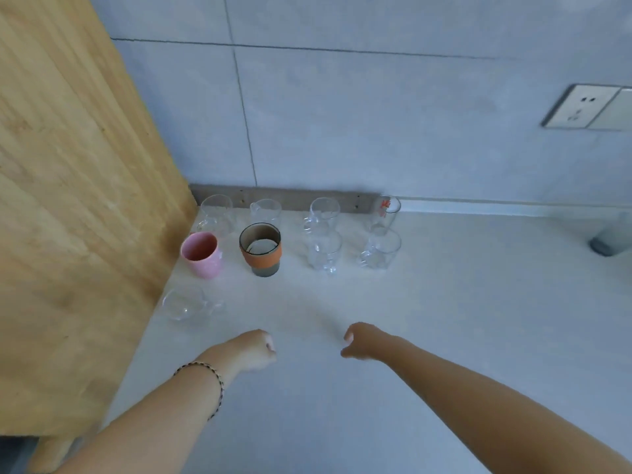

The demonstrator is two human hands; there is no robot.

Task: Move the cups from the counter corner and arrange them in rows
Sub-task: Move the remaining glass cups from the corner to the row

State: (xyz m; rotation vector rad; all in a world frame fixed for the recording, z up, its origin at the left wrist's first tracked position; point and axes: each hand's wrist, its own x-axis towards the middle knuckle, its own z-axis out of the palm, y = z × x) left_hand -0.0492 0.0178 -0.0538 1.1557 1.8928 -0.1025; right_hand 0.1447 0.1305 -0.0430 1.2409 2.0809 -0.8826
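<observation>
Cups stand in rows on the white counter [444, 302] by the corner. The back row along the wall holds three clear glass mugs [219, 213] [266, 211] [323, 212] and a tall glass with red print [386, 213]. In front of them stand a pink cup [201, 254], a glass cup with an orange sleeve [260, 249] and two clear mugs [323, 251] [379, 249]. A low clear glass cup [186, 302] sits alone nearer me at the left. My left hand [254, 348] and my right hand [362, 340] hover over the counter with curled fingers, holding nothing.
A wooden panel [68, 200] walls off the left side of the counter. The tiled wall [376, 114] behind carries a power socket [588, 107] at the right. A blurred grey object [608, 237] stands at the far right edge.
</observation>
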